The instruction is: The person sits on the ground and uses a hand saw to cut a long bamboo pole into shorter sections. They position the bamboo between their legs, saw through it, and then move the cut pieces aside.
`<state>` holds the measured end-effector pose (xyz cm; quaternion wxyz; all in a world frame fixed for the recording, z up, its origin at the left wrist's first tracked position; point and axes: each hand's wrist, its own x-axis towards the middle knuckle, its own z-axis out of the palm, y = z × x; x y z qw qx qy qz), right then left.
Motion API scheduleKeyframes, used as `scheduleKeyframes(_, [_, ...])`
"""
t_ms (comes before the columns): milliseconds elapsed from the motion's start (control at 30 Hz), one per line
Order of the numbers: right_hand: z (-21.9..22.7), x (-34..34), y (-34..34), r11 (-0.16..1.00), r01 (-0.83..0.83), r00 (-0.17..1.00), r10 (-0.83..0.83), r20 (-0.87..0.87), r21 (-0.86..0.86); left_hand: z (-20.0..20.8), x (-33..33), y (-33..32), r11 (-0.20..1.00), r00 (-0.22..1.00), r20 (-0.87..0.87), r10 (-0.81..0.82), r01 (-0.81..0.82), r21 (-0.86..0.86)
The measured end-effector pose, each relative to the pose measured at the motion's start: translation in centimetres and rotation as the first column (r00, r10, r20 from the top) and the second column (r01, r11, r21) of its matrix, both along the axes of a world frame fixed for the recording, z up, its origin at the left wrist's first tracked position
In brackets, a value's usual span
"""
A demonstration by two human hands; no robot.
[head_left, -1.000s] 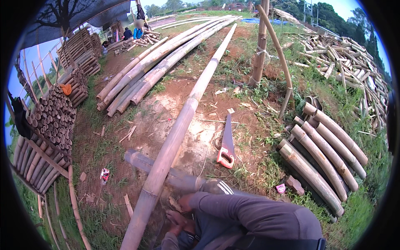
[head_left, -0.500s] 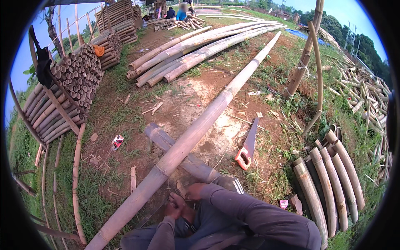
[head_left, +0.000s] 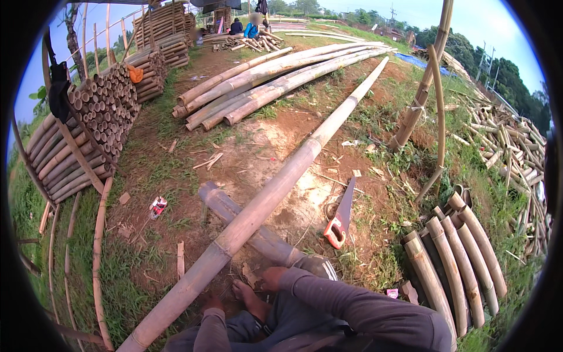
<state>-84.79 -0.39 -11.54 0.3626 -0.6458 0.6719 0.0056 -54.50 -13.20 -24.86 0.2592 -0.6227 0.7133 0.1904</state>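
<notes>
A long bamboo pole point(head_left: 275, 188) runs from the lower left to the far upper right and rests across a short grey log point(head_left: 258, 234). My left hand point(head_left: 212, 304) sits low beside the pole's near end, right next to it. My right hand point(head_left: 273, 277) comes in on a dark grey sleeve and hovers by the log's near end, next to a bare foot point(head_left: 245, 293). Neither hand shows clearly whether it holds anything. A handsaw with an orange handle point(head_left: 342, 214) lies on the dirt to the right of the pole, apart from both hands.
Short cut bamboo lengths point(head_left: 457, 264) lie at the right. Stacked bamboo point(head_left: 88, 129) fills a rack at the left, and long poles point(head_left: 275, 76) lie piled farther off. A leaning bamboo post point(head_left: 422, 88) stands at the right. People point(head_left: 243, 26) sit far away. A red-and-white wrapper point(head_left: 157, 206) lies on the ground.
The view has swung, so the pole and saw now sit more to the right and the left rack is larger. My hands have stayed low by the pole's near end.
</notes>
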Motion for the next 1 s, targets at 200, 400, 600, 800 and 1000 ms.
scheduleKeyframes(200, [0.8, -0.4, 0.9, 1.0, 0.005, 1.0, -0.006, 0.006, 0.01, 4.6, -1.5, -0.4, 0.983, 0.991, 0.04, -0.131, 0.125, 0.134])
scheduleKeyframes(400, [1.8, -0.5, 0.8, 0.999, -0.011, 0.998, 0.013, -0.057, 0.034, 3.3, 1.3, -0.8, 0.961, 0.955, -0.138, -0.263, 0.247, -0.122])
scheduleKeyframes(600, [4.5, 2.6, -0.2, 0.669, -0.261, 0.963, 0.132, -0.234, -0.696, 10.6, 3.4, 0.6, 0.858, 0.758, -0.403, -0.512, 0.43, -0.282])
scheduleKeyframes(800, [3.1, 8.5, -1.3, 0.677, -0.438, 0.896, 0.275, -0.349, -0.592, 14.1, 2.5, 3.9, 0.876, 0.67, -0.566, -0.48, 0.404, -0.265])
scheduleKeyframes(1000, [-0.8, 7.9, -1.5, 0.63, -0.481, 0.864, 0.225, -0.45, -0.609, 11.9, 1.3, 4.6, 0.897, 0.639, -0.648, -0.414, 0.409, -0.169])
